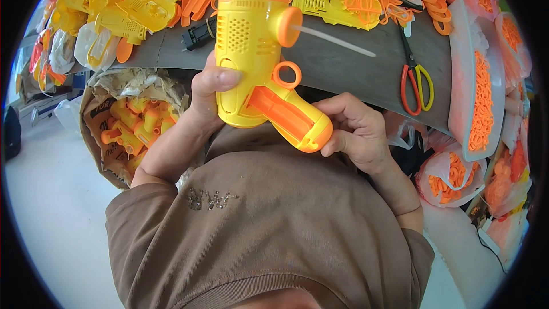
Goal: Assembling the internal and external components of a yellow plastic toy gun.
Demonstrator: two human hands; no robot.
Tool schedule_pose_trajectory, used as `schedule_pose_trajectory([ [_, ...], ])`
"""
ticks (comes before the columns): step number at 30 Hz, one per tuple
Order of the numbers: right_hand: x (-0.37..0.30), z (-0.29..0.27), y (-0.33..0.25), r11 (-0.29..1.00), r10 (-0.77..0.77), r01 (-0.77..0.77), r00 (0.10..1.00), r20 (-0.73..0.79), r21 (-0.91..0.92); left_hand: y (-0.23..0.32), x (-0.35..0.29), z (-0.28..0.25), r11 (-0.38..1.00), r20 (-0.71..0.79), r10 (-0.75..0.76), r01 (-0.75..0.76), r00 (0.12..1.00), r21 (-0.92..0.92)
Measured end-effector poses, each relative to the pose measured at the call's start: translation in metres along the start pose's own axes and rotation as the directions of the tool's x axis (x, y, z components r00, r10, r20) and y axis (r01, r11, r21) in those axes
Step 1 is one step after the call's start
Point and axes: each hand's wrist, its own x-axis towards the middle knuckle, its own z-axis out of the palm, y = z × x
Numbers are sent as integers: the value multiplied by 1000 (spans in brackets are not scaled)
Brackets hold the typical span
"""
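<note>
A yellow and orange plastic toy gun (243, 40) is held up in front of my chest, above the table's near edge. My left hand (209, 88) is closed around its body, thumb on the yellow side and other fingers hidden behind. At the orange end of the handle, my right hand (360, 129) grips with thumb and bent fingers. An open orange recess (283, 115) runs along the handle, facing up. The orange ring trigger (298, 75) sits beside it. From the round orange cap (290, 27) a thin whitish rod (337, 41) sticks out rightward.
Yellow shell halves (154, 6) and orange parts heap along the table's far side. Red-and-yellow-handled scissors (423, 88) lie right, near a white bin (459, 68) of small orange pieces. A paper sack (103, 163) of toy guns stands left. A dark connector (197, 35) lies behind my left hand.
</note>
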Motion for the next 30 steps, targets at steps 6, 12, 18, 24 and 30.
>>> schedule_pose_trajectory([
  [6, -2, 0, 3, 985, 107, -119, 990, -97, -124, 19, 31, 5, 974, 119, -180, 160, 977, 160],
  [12, -19, -32, -22, 676, -462, 241, 875, -146, -696, 22, 60, 6, 834, 135, -408, 308, 903, 457],
  [18, 13, -50, -23, 376, -505, 227, 863, 7, -899, 11, 81, 19, 756, 223, -566, 393, 793, 523],
  [24, 9, -62, -3, 456, -537, 118, 827, -167, -882, 4, 57, 9, 849, 102, -198, 118, 975, 515],
  [30, 16, -61, -6, 491, -519, 66, 823, -231, -869, -21, 40, 5, 438, 198, 312, -326, 929, 838],
])
